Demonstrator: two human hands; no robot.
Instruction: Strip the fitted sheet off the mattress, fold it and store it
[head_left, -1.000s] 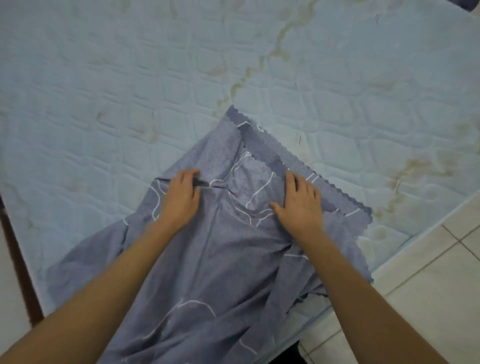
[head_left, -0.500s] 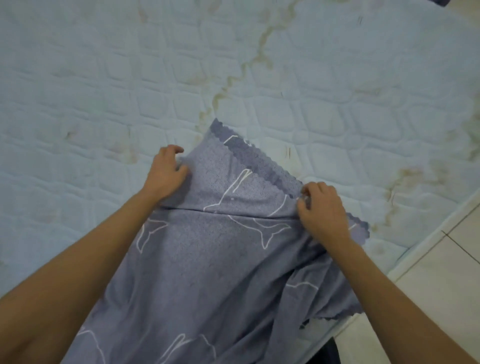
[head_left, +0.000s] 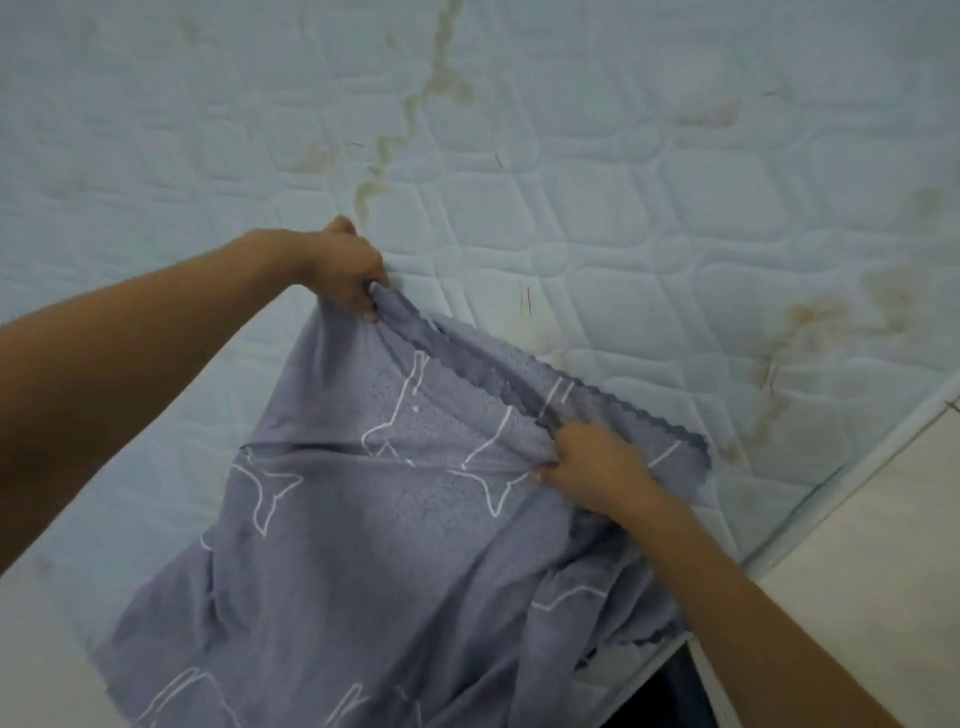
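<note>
The grey-blue sheet (head_left: 374, 545) with white line drawings and a scalloped edge lies bunched on the bare, stained, quilted mattress (head_left: 649, 197). My left hand (head_left: 345, 270) pinches the sheet's far corner and holds it up off the mattress. My right hand (head_left: 592, 467) grips the scalloped edge further right, near the mattress's right side. The cloth between my hands is stretched in a slanted line. The rest of the sheet hangs toward me and over the near mattress edge.
The mattress's right edge (head_left: 831, 499) runs diagonally at the lower right. Beyond it is pale tiled floor (head_left: 893, 561). A dark gap (head_left: 670, 696) shows below the mattress edge at the bottom.
Both hands went from pressing flat on the sheet to gripping its edge. My left hand has lifted the corner up and away, spreading the edge taut between my hands.
</note>
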